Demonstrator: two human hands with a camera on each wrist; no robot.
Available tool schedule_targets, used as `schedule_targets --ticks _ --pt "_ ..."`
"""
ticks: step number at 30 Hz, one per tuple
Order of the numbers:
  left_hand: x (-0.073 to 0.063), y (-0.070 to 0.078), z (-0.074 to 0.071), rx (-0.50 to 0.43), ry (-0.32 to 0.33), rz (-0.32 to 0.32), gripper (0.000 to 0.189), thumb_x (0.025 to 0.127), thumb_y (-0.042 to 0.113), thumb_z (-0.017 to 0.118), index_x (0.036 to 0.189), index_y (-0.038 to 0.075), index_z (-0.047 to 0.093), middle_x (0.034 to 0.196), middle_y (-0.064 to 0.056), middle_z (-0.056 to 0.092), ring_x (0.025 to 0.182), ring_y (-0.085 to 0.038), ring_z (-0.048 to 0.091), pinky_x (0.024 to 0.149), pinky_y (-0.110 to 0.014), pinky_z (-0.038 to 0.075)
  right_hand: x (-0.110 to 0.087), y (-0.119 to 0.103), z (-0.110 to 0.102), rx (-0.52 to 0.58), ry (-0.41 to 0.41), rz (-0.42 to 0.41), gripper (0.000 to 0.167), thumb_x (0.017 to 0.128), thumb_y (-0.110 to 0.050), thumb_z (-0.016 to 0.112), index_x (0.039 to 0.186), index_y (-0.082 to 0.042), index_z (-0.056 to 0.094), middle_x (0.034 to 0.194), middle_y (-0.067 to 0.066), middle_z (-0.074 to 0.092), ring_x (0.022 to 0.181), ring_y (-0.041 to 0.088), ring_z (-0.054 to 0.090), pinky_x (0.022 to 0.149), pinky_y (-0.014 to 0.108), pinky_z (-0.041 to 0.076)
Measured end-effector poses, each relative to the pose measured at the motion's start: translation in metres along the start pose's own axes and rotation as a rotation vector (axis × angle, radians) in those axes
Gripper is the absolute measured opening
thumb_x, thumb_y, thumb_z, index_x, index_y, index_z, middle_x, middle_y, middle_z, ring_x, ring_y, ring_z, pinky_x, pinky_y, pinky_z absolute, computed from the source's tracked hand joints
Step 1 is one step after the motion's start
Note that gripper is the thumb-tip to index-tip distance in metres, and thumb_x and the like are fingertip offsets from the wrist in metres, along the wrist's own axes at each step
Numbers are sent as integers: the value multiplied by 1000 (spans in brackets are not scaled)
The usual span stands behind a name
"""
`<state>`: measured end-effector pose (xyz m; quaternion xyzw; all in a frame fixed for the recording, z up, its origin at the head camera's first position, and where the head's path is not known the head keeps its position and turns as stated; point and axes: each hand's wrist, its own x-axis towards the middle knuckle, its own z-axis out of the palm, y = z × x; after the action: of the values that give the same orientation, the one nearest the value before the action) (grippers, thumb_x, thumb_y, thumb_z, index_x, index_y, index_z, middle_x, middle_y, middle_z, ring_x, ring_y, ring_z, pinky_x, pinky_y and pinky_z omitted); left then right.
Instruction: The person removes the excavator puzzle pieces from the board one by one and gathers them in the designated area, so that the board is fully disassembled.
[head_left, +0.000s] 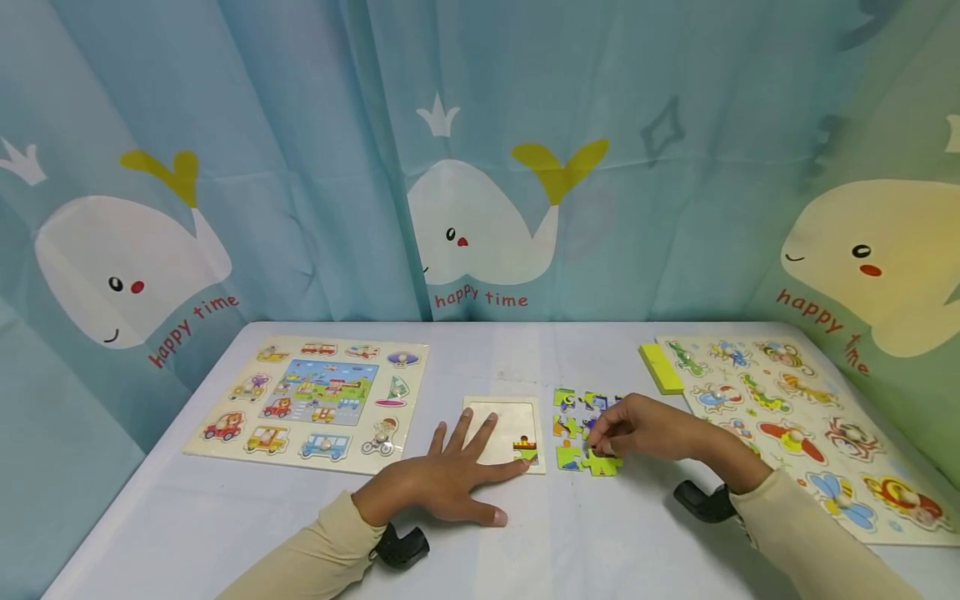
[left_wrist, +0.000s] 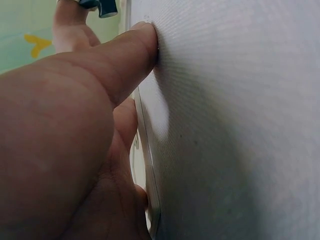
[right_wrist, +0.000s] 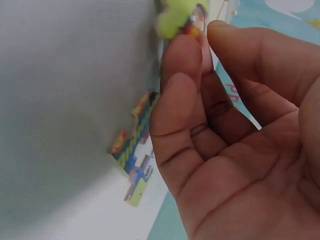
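Note:
My left hand (head_left: pixel 450 483) lies with its fingers spread across the lower left of a small square puzzle board (head_left: pixel 501 402), and its thumb touches the table. In the board's lower right corner sits one coloured jigsaw piece (head_left: pixel 527 445). To the board's right, loose jigsaw pieces (head_left: pixel 567 427) lie in rows. My right hand (head_left: pixel 637 429) is over the right side of these rows, fingers curled. Its fingertips pinch a green jigsaw piece (head_left: pixel 602 465), which shows blurred at the fingertips in the right wrist view. The hand hides some pieces.
A vehicle peg puzzle (head_left: pixel 416 375) lies at the left of the white table (head_left: pixel 510 542). On the right, a yellow-green block (head_left: pixel 661 369) rests beside an insect peg puzzle (head_left: pixel 720 421). A blue whale curtain (head_left: pixel 300 100) hangs behind.

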<state>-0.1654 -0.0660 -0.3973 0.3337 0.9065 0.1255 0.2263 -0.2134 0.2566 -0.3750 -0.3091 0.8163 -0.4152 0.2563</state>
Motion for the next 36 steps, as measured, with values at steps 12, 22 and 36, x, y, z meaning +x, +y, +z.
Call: schedule_targets --ticks 12,22,36 --pt "2 -2 2 -12 18 42 65 91 57 58 150 46 33 162 -11 -6 143 -39 -19 108 -65 -3 13 -10 4 -92 52 -30 15 93 1 57 101 2 70 95 9 68 76 13 58 66 25 48" --pt "1 2 2 -46 61 115 65 93 53 58 151 41 32 161 -16 0 146 -35 -10 109 -64 0 45 -23 26 -141 91 -58 18 93 -2 58 105 -2 71 93 6 69 66 9 55 60 24 47" --pt "-3 4 -8 10 -38 67 62 94 57 53 151 43 32 162 -13 -6 145 -34 -13 108 -65 0 68 -30 46 -129 82 -98 18 92 -2 60 107 -4 71 102 4 69 69 10 56 63 27 48"
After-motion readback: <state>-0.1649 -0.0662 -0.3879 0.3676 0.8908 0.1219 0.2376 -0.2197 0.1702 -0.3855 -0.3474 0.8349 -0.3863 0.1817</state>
